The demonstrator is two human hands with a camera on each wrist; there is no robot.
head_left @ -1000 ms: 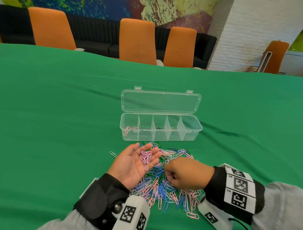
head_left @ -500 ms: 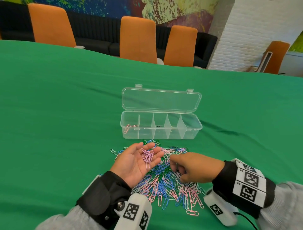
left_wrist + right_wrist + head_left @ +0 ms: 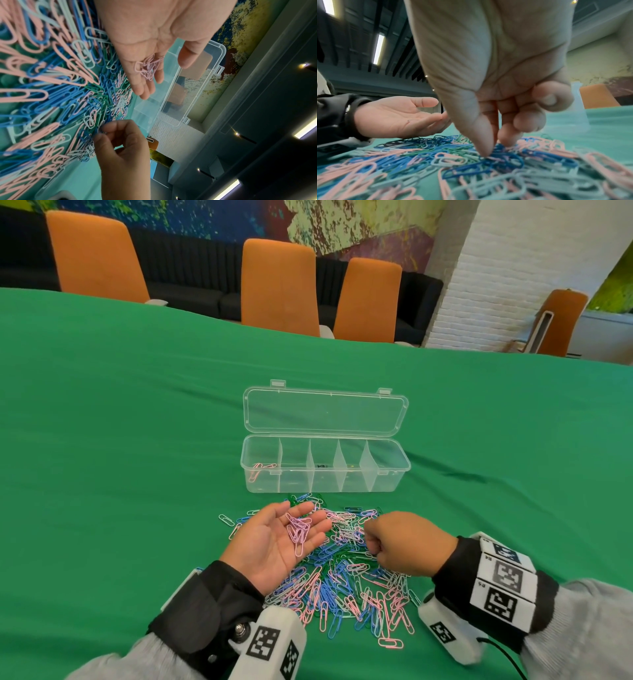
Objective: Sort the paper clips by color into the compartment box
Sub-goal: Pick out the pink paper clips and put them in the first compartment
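With my right grip pinched down into the pile of paper clips, holding a clip or not I cannot tell, I should lift one pink clip clear, drop it among the pink clips cupped in my flat left grip just beside, then tip them into the compartment box beyond.

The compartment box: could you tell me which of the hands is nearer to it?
Left. The left hand, palm up with pink clips, has its fingertips just short of the compartment box; the right hand is lower, fingers down in the pile.
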